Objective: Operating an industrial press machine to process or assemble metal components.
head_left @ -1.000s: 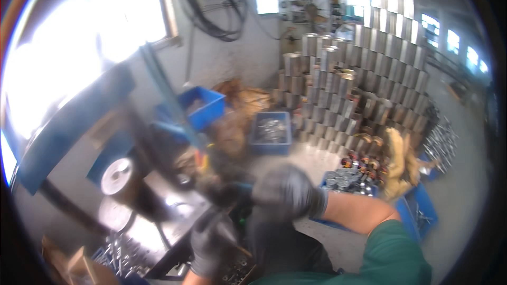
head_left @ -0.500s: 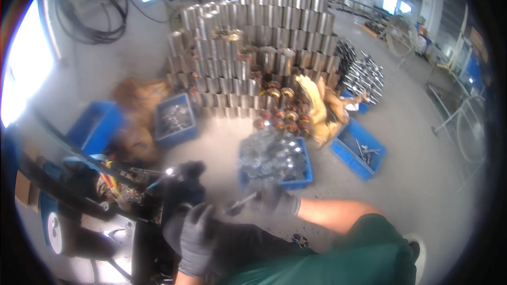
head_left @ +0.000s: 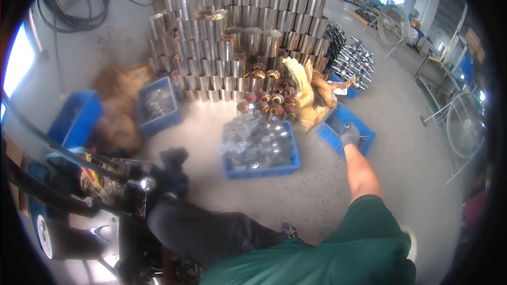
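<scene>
My right hand (head_left: 349, 136), in a grey glove, reaches over the near part of a blue bin (head_left: 364, 153) on the floor at the right. A thin metal rod (head_left: 364, 136) shows beside the hand, and I cannot make out whether the fingers grip it. The fingers themselves are small and partly hidden in this view. My left hand is out of view. Nearer the middle, a blue crate (head_left: 264, 172) is heaped with flat, round metal pieces (head_left: 253, 140).
Tall stacks of shiny metal cylinders (head_left: 211, 50) rise at the back. Copper-wound rings (head_left: 274, 99) and crumpled yellow paper (head_left: 301, 95) lie before them. At the left are a machine (head_left: 113, 232), another parts bin (head_left: 158, 119) and a blue box (head_left: 74, 119). A fan (head_left: 465, 126) stands right.
My right arm has stretched forward and right, from near my lap to the right-hand bin. My left hand has left the view. The whole scene has shifted slightly left and up.
</scene>
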Demonstrator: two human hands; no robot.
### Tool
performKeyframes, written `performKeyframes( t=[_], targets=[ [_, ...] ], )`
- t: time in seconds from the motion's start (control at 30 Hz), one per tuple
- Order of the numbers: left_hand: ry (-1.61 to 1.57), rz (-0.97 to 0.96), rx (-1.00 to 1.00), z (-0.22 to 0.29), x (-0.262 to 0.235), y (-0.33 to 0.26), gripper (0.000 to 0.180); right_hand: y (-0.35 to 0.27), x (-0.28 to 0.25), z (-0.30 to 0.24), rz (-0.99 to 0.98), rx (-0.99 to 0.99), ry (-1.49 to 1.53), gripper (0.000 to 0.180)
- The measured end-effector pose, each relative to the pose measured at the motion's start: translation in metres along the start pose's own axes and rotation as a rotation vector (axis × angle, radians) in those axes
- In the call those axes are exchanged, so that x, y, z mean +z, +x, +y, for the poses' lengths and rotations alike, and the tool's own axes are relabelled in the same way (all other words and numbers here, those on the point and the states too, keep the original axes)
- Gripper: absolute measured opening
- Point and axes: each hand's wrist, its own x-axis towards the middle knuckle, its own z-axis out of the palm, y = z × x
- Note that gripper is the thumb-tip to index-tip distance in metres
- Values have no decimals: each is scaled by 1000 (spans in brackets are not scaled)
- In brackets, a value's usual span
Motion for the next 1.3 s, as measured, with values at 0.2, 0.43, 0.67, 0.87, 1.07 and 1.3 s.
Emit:
performKeyframes(
  t=[0.2,0.43,0.67,0.87,1.07,1.3],
  targets=[
    [608,178,282,11,-23,-19,24,-72,98,-46,-279,-468,126,33],
    [644,500,306,61,-46,-51,15,-274,-81,-295,-698,-1338,815,24],
    [98,934,195,32,-77,-85,11,-507,-233,-432,-1257,-2423,881,29],
    [-414,899,104,46,-72,-80,23,-663,-129,-375,-1249,-2900,-424,39],
    [-1072,854,-100,45,-74,-81,33,-753,2,-246,-1273,-2909,-311,41],
    [-1404,706,-79,39,-84,-98,44,-778,11,-241,-1121,-2803,-575,47]
  ],
)
